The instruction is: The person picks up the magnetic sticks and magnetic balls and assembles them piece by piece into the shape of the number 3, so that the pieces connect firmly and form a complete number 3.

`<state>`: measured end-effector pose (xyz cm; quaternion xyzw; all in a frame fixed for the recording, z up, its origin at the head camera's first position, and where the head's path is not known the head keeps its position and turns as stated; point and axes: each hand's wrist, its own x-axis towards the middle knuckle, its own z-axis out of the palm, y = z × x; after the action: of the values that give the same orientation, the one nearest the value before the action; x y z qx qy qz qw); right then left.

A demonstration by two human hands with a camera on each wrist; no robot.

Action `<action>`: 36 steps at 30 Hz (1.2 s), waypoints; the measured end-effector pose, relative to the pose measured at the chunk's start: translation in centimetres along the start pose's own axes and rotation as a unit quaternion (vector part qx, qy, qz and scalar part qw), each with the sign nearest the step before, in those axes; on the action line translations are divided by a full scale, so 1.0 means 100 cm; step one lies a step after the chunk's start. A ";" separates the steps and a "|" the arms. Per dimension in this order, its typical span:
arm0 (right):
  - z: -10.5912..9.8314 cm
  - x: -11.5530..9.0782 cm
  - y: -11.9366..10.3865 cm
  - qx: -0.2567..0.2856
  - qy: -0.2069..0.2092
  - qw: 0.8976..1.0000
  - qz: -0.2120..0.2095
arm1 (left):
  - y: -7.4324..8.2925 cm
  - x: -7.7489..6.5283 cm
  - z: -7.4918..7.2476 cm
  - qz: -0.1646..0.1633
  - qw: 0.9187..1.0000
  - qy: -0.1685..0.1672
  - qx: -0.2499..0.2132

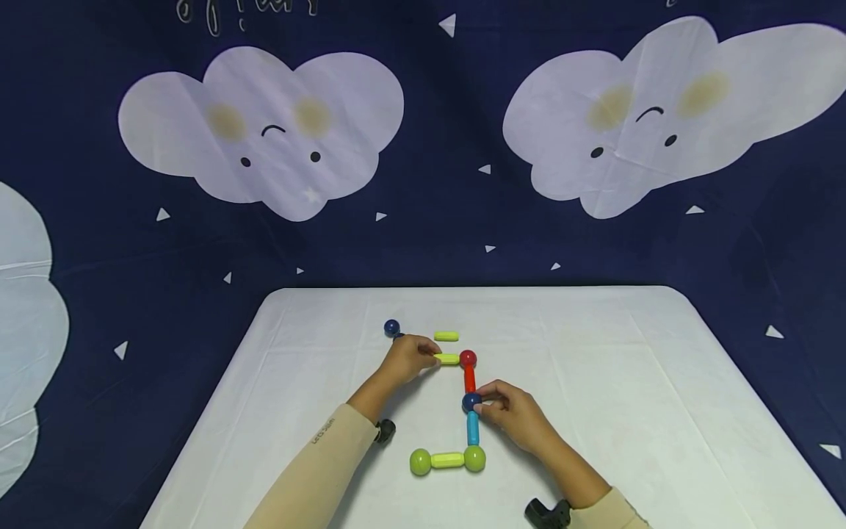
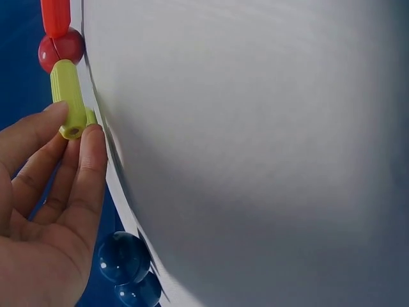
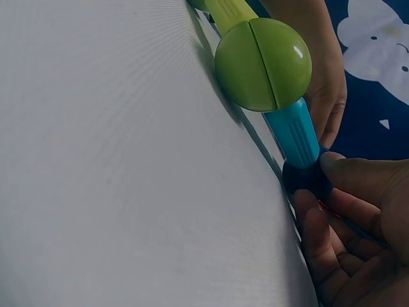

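Observation:
A chain of coloured balls and rods lies on the white table. My left hand (image 1: pixel 411 358) pinches the free end of a yellow-green rod (image 2: pixel 68 96), whose other end joins a red ball (image 1: pixel 468 358). From that ball a red rod (image 1: pixel 470 380) runs to a dark blue ball (image 1: pixel 471 402), which my right hand (image 1: pixel 518 415) holds between thumb and fingers. A light blue rod (image 1: pixel 473 428) links this ball to a green ball (image 1: pixel 474 458). Another yellow-green rod (image 1: pixel 447 460) leads left from there to a second green ball (image 1: pixel 420 461).
Two loose dark blue balls lie past my left hand, the farther ball (image 1: pixel 392 328) in plain sight and the other partly hidden. A loose yellow-green rod (image 1: pixel 446 336) lies beyond the red ball. Behind the white table (image 1: pixel 628 382) hangs a navy cloth (image 1: pixel 449 147) with clouds.

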<state>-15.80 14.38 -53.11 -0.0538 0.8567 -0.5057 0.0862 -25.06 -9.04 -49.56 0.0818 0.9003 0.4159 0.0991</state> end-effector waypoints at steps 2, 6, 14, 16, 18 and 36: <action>0.000 0.000 0.000 0.002 -0.002 1.000 0.000 | 0.000 -0.001 0.000 -0.002 1.000 0.001 -0.001; 0.000 0.000 -0.001 0.006 -0.002 1.000 -0.002 | 0.000 -0.002 -0.001 -0.005 1.000 0.001 -0.005; 0.000 0.000 -0.001 0.018 -0.001 1.000 -0.004 | -0.001 -0.002 -0.001 -0.004 1.000 -0.001 -0.006; -0.001 0.002 -0.002 0.032 0.002 0.999 0.001 | -0.001 -0.002 -0.001 -0.002 1.000 0.000 -0.005; -0.001 0.003 -0.003 0.047 0.011 0.999 0.010 | -0.001 -0.001 -0.001 0.001 1.000 0.000 -0.005; -0.006 0.044 -0.007 0.014 0.049 0.999 0.008 | -0.001 -0.002 -0.001 -0.006 1.000 -0.005 -0.008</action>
<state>-20.23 13.73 -52.60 -0.0208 0.8530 -0.5192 0.0491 -24.87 -9.25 -49.50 0.0779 0.8969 0.4221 0.1062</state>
